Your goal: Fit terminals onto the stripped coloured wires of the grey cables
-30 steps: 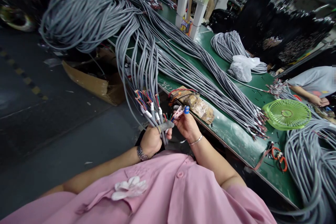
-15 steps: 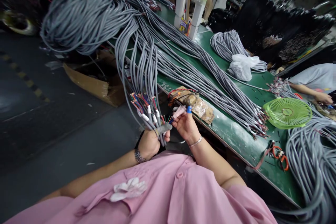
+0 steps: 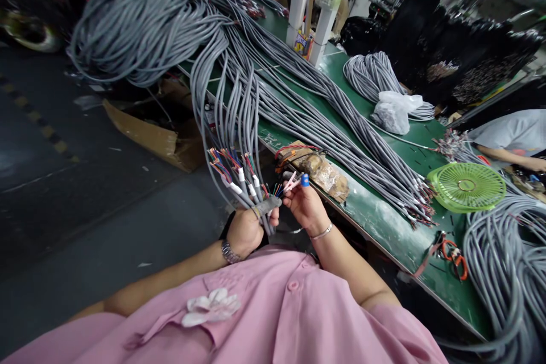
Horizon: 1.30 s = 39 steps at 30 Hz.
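Note:
My left hand (image 3: 246,232) is closed round several grey cables (image 3: 251,200), its thumb in a grey finger cover. Beyond the fist the cable ends fan out, with white sleeves and stripped coloured wires (image 3: 222,162). Close to its thumb tip, a small spray of thin coloured wires (image 3: 276,189) sticks up from one cable. My right hand (image 3: 305,203), a blue cover on one fingertip, pinches a small pink tool (image 3: 292,182) with two arms, like a clip or snips; its exact kind is unclear. The tool is beside these thin wires; whether it touches them I cannot tell.
Long grey cables (image 3: 324,119) lie across the green table (image 3: 375,222). A taped brown bundle (image 3: 326,169) sits near its edge. Further right are a green fan (image 3: 467,186) and orange-handled scissors (image 3: 454,259). A cardboard box (image 3: 149,136) stands on the floor. A co-worker's arm (image 3: 518,156) shows at right.
The pink tool, blurred before, has turned and now shows two separate arms. My right hand has shifted very slightly. My left hand keeps its hold on the cables.

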Available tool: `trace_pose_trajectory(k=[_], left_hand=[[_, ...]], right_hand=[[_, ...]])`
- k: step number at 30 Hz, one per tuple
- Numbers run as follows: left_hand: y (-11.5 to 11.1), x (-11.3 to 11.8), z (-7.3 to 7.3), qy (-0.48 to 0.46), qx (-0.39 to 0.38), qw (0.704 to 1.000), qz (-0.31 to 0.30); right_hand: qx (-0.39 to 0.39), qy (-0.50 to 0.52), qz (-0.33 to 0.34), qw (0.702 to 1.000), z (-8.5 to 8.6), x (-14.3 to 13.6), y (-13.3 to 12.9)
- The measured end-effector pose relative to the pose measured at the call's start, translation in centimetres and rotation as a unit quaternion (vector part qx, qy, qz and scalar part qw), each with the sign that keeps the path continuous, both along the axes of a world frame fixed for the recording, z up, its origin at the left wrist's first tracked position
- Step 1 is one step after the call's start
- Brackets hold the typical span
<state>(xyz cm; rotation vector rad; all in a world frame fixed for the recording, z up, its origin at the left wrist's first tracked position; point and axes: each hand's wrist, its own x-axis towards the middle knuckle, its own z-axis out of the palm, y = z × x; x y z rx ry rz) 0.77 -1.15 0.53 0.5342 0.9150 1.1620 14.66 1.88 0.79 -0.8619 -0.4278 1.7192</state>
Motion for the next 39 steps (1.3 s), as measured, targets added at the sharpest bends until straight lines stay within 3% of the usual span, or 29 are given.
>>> trace_pose_trajectory(k=[10, 21, 27, 39], left_hand=[[0.2, 0.5, -0.5, 0.024, 0.006, 1.0, -0.008], [-0.4, -0.2, -0.4, 0.011, 0.011, 1.0, 0.007], [-0.2, -0.3, -0.4, -0.008, 0.02, 1.0, -0.019], [0.6, 0.4, -1.0, -0.002, 0.011, 1.0, -0.024]], right_hand=[[-0.031, 0.02, -0.066, 0.997, -0.2, -0.9, 0.7], [-0.033, 0.037, 0.031, 0.998, 0.1, 0.4, -0.1], [0.015, -0.015, 0.011, 1.0, 0.3, 0.5, -0.2], [0.012, -0.037, -0.025, 0.999, 0.3, 0.5, -0.2]])
